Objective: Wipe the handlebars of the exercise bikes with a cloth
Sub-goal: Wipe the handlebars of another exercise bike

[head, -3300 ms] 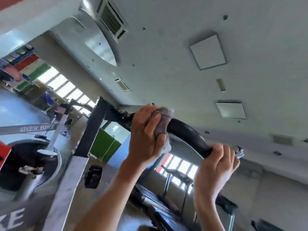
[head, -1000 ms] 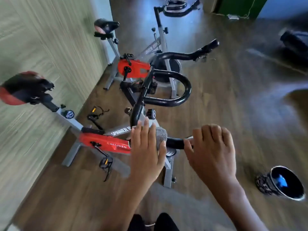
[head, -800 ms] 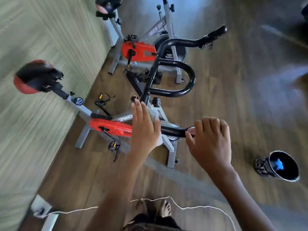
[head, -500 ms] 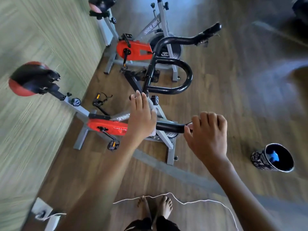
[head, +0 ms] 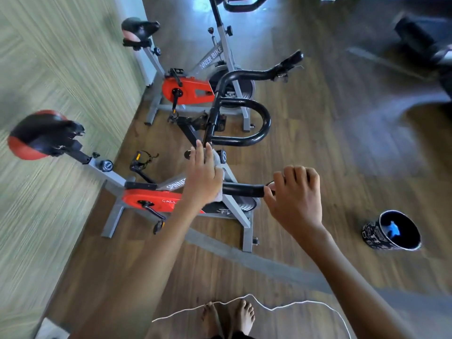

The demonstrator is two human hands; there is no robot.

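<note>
1. While the person stands barefoot on the wooden floor (head: 318,148), the left hand (head: 204,178) lies over the handlebar (head: 242,190) of the nearer exercise bike (head: 151,199), pressing a pale grey cloth (head: 218,160) against the bar.
2. Its fingers (head: 201,152) are stretched nearly straight and point up along the bar toward the stem, laid flat over the cloth rather than curled tight; the cloth shows only as a strip at the hand's right edge and a small corner below the palm.
3. Just to the right, the right hand (head: 297,201) holds the end of the same bar, its fingers (head: 299,174) curled loosely over the tip with the thumb underneath.
4. Between the two hands a short stretch of black grip is bare.
5. Beyond it the bar rises into a black U-shaped loop and a far horn reaching right.
6. This bike has a red chain cover, a grey frame and a red and black saddle (head: 40,135) at the left.
7. A second bike (head: 210,77) of the same make stands just behind it, near the green-striped wall (head: 49,59).
8. On the floor well to the right sits a dark patterned cup (head: 391,233) with something blue inside.
9. A thin white cord (head: 269,308) runs across the floor beside the bare feet (head: 228,316).
</note>
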